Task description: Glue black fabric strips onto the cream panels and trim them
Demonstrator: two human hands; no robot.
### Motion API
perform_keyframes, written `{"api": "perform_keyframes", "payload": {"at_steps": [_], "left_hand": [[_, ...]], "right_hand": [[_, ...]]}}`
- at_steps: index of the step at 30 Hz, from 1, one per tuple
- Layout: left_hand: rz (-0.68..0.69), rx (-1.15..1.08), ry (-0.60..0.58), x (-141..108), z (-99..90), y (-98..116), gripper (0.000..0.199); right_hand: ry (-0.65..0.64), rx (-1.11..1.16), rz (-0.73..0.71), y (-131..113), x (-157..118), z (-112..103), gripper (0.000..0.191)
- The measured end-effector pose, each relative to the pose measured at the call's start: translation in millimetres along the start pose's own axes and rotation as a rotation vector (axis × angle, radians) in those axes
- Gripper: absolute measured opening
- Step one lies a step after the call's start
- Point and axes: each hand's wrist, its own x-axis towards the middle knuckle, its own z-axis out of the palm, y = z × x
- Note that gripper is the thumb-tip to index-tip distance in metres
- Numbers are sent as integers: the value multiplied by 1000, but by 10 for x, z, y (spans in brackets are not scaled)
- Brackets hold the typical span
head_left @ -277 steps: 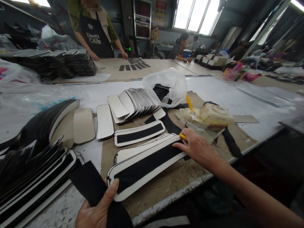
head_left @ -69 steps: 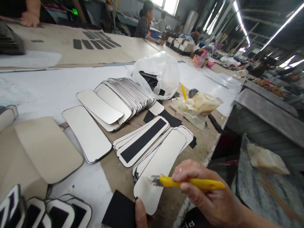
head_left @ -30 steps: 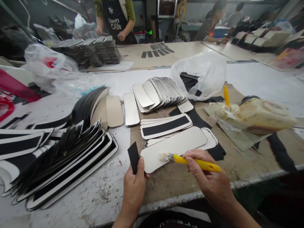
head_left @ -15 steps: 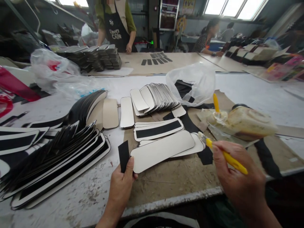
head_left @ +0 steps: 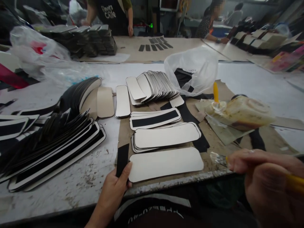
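Cream-white, long, round-cornered flat panel [head_left: 166, 164] lies nearest me, by the work surface's front edge; whether it rests flat or sits slightly lifted, I cannot tell. My left hand [head_left: 117, 180] pinches its left end, thumb on top, the other fingers mostly hidden, with a matte black flat strip [head_left: 123, 158] standing beside the thumb. My right hand [head_left: 266, 180] has its fingers curled tightly around a yellow-handled brush [head_left: 217, 159], whitish bristles apart from the panel's right end. For brushing, I judge it best to pin that left end firmly, stroke lightly away from my thumb, and angle the black strip clear of the bristles.

Beneath, a worn brown sheet [head_left: 124, 131] covers part of a white tabletop [head_left: 78, 171], scuffed and dark-flecked to my left. Just beyond my panel sits a loose pile of cream panels [head_left: 166, 136]. To the right, a yellowed, crusted plastic container [head_left: 251, 112] has another yellow-handled brush [head_left: 215, 91] upright at its left end. Farther back, a translucent plastic bag [head_left: 204, 69] holds black pieces; across a tan-covered table [head_left: 190, 50], a person in a black apron [head_left: 109, 19] stands in the dim room.
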Motion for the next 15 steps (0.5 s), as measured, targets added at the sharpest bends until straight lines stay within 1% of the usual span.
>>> {"api": "perform_keyframes", "payload": {"at_steps": [2,3,5,6,7,8,9,11,12,14,15], "left_hand": [[12,82,23,-2,4,-23,47],[45,133,63,-1,-9,-18,46],[135,226,177,-15,-54,21,45],[175,242,216,-36,-79,51,44],[194,218,216,-69,-100,86,42],[184,154,167,-112,-111,126,39],[149,57,76,-162,-111,170,37],[34,-158,-177,-263,-70,263,35],[-17,-240,-298,-303,-35,308,35],[-43,-327,-487,-350,48,387,35],[-30,-341,-551,-356,89,419,35]], "right_hand": [[21,-16,80,-64,-32,82,16],[11,-21,106,-82,-42,121,17],[-48,-27,151,-81,-58,192,19],[-93,-36,151,-66,-65,226,19],[-159,-44,126,-47,-73,264,18],[-244,-42,87,-27,-84,312,17],[-334,-23,45,-12,-97,371,16],[-514,63,-32,-10,-132,528,15],[-584,111,-51,-27,-152,619,14],[-682,192,-19,-94,-187,799,12],[-717,226,21,-139,-197,876,13]]}}
